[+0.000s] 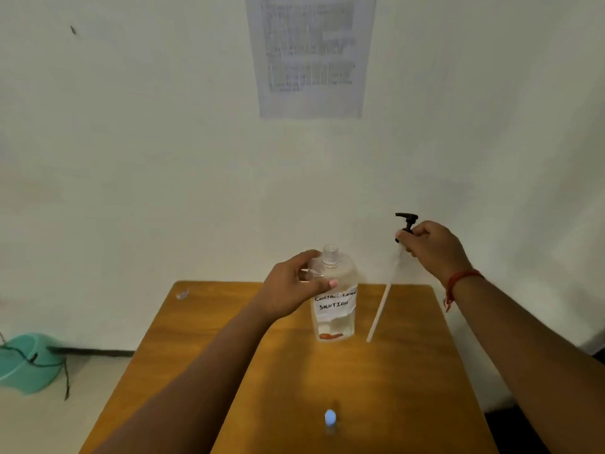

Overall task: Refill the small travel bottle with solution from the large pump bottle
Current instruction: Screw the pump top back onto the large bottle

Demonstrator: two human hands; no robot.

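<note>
A large clear bottle (334, 309) with a handwritten "contact lens solution" label stands upright on the wooden table (409, 388), its neck uncovered. My left hand (294, 285) grips its shoulder from the left. My right hand (432, 249) holds the black pump head (407, 221) up to the right of the bottle, and the white dip tube (383, 306) hangs down at a slant, its tip just above the table. A small travel bottle with a pale blue cap (330, 417) stands near the table's front edge, blurred.
The table stands against a white wall with a printed sheet (311, 54) taped above it. A small clear scrap (182, 294) lies at the table's back left corner. A teal plastic tub (26, 362) with a dark cord sits on the floor at left.
</note>
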